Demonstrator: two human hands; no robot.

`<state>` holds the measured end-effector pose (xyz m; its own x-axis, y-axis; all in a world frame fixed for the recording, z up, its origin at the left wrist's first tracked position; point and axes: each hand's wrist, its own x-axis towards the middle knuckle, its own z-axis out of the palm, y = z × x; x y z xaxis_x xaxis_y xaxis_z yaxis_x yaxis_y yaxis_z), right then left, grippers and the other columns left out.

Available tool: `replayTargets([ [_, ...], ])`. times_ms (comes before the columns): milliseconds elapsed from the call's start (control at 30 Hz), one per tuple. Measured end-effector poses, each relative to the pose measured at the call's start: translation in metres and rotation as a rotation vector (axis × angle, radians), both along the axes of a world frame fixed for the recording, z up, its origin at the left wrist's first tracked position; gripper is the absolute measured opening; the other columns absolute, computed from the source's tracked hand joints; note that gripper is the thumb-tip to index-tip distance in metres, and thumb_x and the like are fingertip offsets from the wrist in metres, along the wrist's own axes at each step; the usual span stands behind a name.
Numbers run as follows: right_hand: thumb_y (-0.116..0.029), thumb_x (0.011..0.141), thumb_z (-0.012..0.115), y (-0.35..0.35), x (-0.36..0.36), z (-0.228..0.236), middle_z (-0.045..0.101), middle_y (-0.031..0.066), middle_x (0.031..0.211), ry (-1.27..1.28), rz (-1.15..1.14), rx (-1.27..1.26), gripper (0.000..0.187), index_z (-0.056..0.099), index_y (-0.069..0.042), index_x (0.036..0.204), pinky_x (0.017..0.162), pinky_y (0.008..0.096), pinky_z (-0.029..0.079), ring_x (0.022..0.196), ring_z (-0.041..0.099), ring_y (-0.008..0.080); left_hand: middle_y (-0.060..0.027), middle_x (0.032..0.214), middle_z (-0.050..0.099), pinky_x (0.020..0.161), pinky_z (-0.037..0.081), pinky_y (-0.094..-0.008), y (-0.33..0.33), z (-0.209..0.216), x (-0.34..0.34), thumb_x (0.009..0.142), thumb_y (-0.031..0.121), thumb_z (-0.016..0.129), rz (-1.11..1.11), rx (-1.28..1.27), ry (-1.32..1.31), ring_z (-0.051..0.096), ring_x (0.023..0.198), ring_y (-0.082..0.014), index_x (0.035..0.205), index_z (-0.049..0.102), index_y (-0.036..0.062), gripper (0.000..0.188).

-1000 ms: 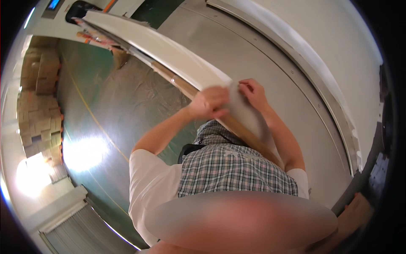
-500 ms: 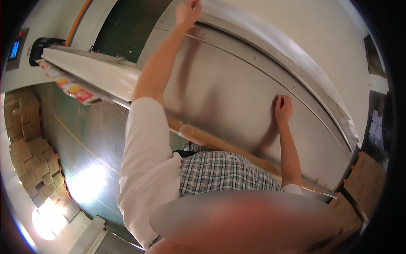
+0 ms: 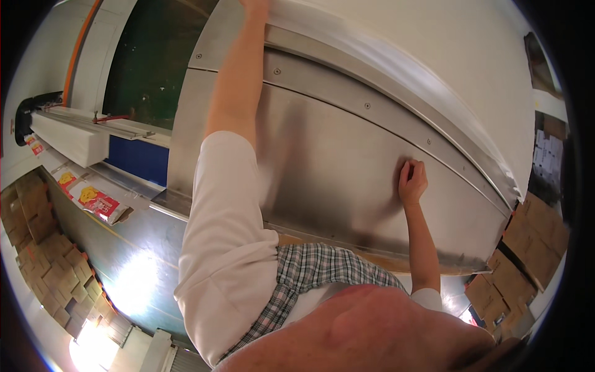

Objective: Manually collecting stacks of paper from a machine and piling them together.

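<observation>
My left hand (image 3: 255, 7) reaches far forward to the top edge of the head view, where the picture cuts off its fingers. It is over the far rim of a brushed metal worktop (image 3: 347, 167), close to a large white surface (image 3: 434, 37). What it touches or holds is out of sight. My right hand (image 3: 413, 183) rests on the right part of the metal worktop, its fingers curled in toward the thumb. Nothing shows in it.
At the left, a long white block (image 3: 71, 139) lies beside a blue panel (image 3: 137, 161) and red-and-white printed cartons (image 3: 90, 195). Brown cardboard boxes (image 3: 52, 266) are stacked behind on the left, with more boxes (image 3: 527, 242) at the right. A metal lip with screws (image 3: 367, 106) runs along the worktop.
My left hand has moved farther forward, partly out of the picture. The white block now ends farther left, and the blue panel shows. My right hand stays curled on the metal. The view has shifted.
</observation>
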<state>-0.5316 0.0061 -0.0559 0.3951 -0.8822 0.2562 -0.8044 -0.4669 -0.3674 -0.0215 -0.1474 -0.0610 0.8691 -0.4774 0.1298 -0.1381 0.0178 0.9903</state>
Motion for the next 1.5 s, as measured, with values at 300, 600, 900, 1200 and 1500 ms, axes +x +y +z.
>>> replayTargets([
  [300, -0.009, 0.079, 0.057, 0.0, 0.003, 0.003, 0.051, 0.0083, 0.07, -0.021, -0.024, -0.013, 0.007, 0.051, -0.005, 0.077, 0.049, 0.0338, 0.042, 0.058, 0.052, 0.0255, -0.0098, 0.086, 0.06, 0.08, 0.039, -0.0337, 0.027, -0.006, 0.026, 0.084, 0.038, 0.046, -0.39, 0.016, -0.007, 0.054, 0.087, -0.0197, 0.092, 0.06, -0.0017, 0.043],
  [600, -0.014, 0.08, 0.057, 0.0, 0.002, -0.001, 0.055, 0.0072, 0.073, -0.067, -0.07, -0.013, 0.007, 0.053, -0.008, 0.078, 0.053, 0.0331, 0.044, 0.061, 0.055, 0.025, -0.0164, 0.102, 0.06, 0.083, 0.042, -0.034, 0.003, 0.099, -0.088, 0.072, 0.046, 0.06, -0.904, 0.833, -0.901, 0.056, 0.096, -0.0278, 0.106, 0.056, 0.0035, 0.055],
  [900, -0.013, 0.081, 0.056, -0.1, 0.072, 0.059, 0.059, 0.0146, 0.078, -0.322, 0.169, 0.022, 0.012, 0.057, -0.002, 0.086, 0.062, 0.0336, 0.046, 0.071, 0.058, 0.0287, -0.0099, 0.127, 0.043, 0.09, 0.022, -0.0605, 0.009, 0.075, -0.167, 0.051, 0.046, 0.074, -0.982, 0.89, -1.227, 0.038, 0.118, -0.0319, 0.125, 0.039, 0.0152, 0.088],
  [1200, -0.04, 0.087, 0.045, -0.196, 0.144, 0.062, 0.058, 0.0105, 0.102, 0.098, 0.314, -0.179, 0.039, 0.053, -0.008, 0.109, 0.084, 0.0412, 0.04, 0.096, 0.054, 0.0285, -0.0081, 0.123, 0.048, 0.094, 0.019, -0.0654, 0.03, 0.079, -0.191, 0.052, 0.038, 0.075, -0.854, 0.948, -1.214, 0.04, 0.117, -0.0311, 0.127, 0.038, 0.0189, 0.086],
  [1500, -0.061, 0.083, 0.032, -0.29, -0.175, 0.088, 0.058, 0.0073, 0.106, 0.508, -0.083, 0.29, 0.059, 0.053, -0.016, 0.115, 0.09, 0.05, 0.03, 0.103, 0.051, 0.0255, -0.0113, 0.137, 0.031, 0.093, 0.024, -0.0657, 0.001, 0.09, -0.193, 0.044, 0.023, 0.08, -0.712, 1.472, -1.072, 0.031, 0.125, -0.0354, 0.135, 0.025, 0.0163, 0.107],
])
